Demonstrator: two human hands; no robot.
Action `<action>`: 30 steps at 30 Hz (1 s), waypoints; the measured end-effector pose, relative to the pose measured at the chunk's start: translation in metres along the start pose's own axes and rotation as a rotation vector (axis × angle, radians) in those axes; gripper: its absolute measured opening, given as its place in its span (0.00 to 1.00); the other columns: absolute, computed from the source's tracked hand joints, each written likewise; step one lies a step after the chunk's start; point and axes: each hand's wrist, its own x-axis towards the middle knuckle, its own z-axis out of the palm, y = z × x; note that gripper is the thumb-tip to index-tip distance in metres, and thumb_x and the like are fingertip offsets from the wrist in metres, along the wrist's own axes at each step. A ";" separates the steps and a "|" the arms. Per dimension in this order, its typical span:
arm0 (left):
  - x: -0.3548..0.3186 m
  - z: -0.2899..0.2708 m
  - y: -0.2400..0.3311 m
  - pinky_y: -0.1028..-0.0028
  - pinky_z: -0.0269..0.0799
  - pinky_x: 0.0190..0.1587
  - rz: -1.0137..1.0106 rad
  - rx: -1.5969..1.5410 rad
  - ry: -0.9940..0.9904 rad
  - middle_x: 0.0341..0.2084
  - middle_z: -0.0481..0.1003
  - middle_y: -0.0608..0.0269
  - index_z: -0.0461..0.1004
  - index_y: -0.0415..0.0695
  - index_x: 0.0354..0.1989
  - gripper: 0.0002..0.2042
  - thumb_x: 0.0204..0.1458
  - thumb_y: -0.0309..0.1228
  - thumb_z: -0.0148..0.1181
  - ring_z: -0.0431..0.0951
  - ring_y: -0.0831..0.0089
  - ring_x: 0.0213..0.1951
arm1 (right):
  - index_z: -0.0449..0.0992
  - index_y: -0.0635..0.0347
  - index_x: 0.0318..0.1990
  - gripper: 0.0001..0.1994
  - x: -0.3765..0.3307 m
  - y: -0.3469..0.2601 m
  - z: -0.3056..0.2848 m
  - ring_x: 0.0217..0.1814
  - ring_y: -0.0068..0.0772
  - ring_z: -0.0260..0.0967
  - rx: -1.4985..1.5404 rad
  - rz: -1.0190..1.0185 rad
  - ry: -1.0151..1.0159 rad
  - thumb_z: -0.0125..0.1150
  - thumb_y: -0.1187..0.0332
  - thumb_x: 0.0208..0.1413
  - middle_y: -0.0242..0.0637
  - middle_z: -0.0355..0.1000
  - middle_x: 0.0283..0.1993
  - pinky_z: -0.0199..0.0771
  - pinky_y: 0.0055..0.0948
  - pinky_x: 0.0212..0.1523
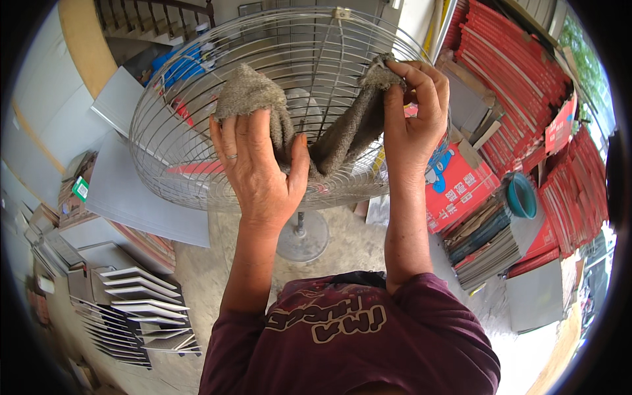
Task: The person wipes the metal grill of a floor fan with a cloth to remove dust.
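A grey-brown cloth (342, 131) is stretched between both my hands against the wire guard (171, 151) of a standing fan. My left hand (260, 164) grips one bunched end of the cloth at the guard's front. My right hand (415, 112) pinches the other end higher up, near the guard's right rim. The cloth sags in a V between them. Behind the wires the fan's hub shows faintly. Below, the fan's pole meets a round metal base (303, 237) on the concrete floor.
Stacks of red flat boxes (513, 72) fill the right side, with a teal bowl (521, 195) on a pile of grey boards. Grey sheets (141, 197) lean at the left, and white tiles stand in a rack (141, 309) at the lower left. A staircase rises at the back.
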 end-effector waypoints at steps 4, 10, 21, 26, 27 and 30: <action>0.001 0.002 -0.001 0.50 0.47 0.63 0.017 -0.073 -0.017 0.61 0.63 0.46 0.56 0.35 0.61 0.34 0.44 0.26 0.64 0.58 0.45 0.60 | 0.78 0.60 0.42 0.15 -0.011 0.013 -0.006 0.36 0.25 0.68 -0.003 0.064 0.042 0.58 0.85 0.47 0.38 0.69 0.41 0.72 0.21 0.33; 0.000 0.000 0.005 0.52 0.50 0.61 -0.002 -0.058 -0.018 0.60 0.64 0.46 0.57 0.36 0.60 0.32 0.46 0.26 0.63 0.60 0.48 0.57 | 0.77 0.59 0.42 0.15 -0.014 -0.020 0.008 0.36 0.30 0.70 0.087 -0.011 -0.101 0.59 0.84 0.44 0.39 0.69 0.40 0.73 0.26 0.33; -0.001 0.006 -0.003 0.44 0.45 0.64 -0.017 -0.042 0.008 0.52 0.67 0.46 0.59 0.35 0.58 0.32 0.45 0.30 0.66 0.55 0.48 0.59 | 0.77 0.57 0.40 0.17 -0.026 -0.006 0.007 0.36 0.37 0.71 -0.015 0.037 -0.098 0.62 0.83 0.39 0.39 0.70 0.38 0.75 0.30 0.35; 0.000 0.008 -0.003 0.47 0.49 0.62 -0.019 -0.060 0.023 0.53 0.67 0.46 0.58 0.35 0.59 0.31 0.48 0.30 0.64 0.57 0.49 0.58 | 0.77 0.59 0.41 0.15 -0.028 0.020 -0.018 0.33 0.29 0.70 -0.070 0.108 -0.019 0.60 0.84 0.44 0.37 0.70 0.38 0.73 0.25 0.32; 0.001 0.008 -0.003 0.48 0.49 0.62 -0.020 -0.055 0.019 0.53 0.67 0.46 0.58 0.35 0.59 0.31 0.48 0.30 0.64 0.57 0.49 0.57 | 0.77 0.59 0.41 0.15 -0.028 0.024 -0.022 0.32 0.27 0.69 -0.086 0.136 -0.002 0.60 0.84 0.45 0.37 0.70 0.38 0.72 0.24 0.31; -0.001 0.010 -0.002 0.49 0.50 0.61 -0.022 -0.032 -0.001 0.55 0.66 0.46 0.59 0.34 0.58 0.30 0.48 0.31 0.64 0.58 0.50 0.57 | 0.77 0.60 0.41 0.14 -0.036 0.045 -0.031 0.28 0.23 0.66 -0.116 0.182 0.064 0.59 0.84 0.45 0.34 0.69 0.35 0.70 0.21 0.30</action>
